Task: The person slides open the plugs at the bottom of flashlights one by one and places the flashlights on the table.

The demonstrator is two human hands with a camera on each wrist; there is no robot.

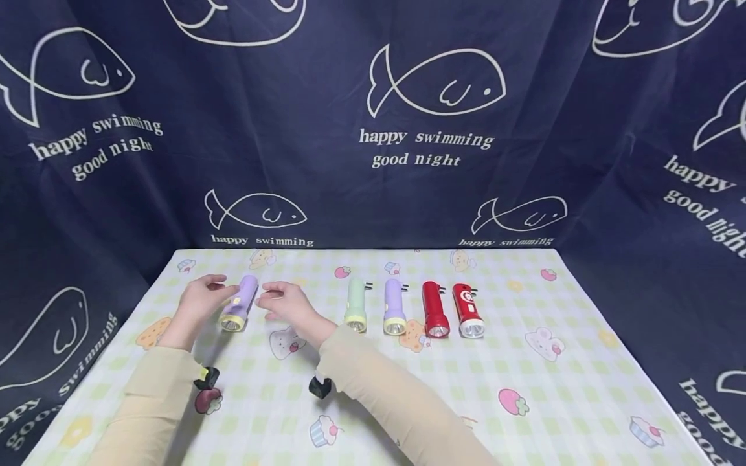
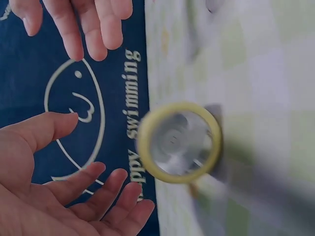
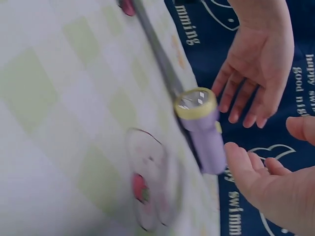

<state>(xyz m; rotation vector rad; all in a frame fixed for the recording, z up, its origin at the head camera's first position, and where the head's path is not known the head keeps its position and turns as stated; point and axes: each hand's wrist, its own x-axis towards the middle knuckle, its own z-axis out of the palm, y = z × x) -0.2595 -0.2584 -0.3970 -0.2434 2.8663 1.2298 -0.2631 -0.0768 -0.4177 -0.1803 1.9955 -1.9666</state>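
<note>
A purple flashlight (image 1: 240, 303) with a yellow rim lies at a slant on the left part of the table, lens end toward me. On its left is my left hand (image 1: 204, 299), fingers loosely spread, its thumb side close to the flashlight; contact is hard to tell in the head view. Just to its right hovers my right hand (image 1: 293, 307), fingers relaxed and holding nothing. In the left wrist view the flashlight's yellow rim (image 2: 179, 179) and lens face the camera. The right wrist view shows the purple body (image 3: 209, 147) between both hands, with visible gaps.
Right of my hands, a row lies on the checked tablecloth (image 1: 431, 401): a green flashlight (image 1: 355, 301), another purple flashlight (image 1: 394, 304), a red flashlight (image 1: 433, 307) and a red-and-white flashlight (image 1: 468, 309). Metal plug prongs stick out from their far ends. A navy curtain (image 1: 338, 194) hangs behind the table.
</note>
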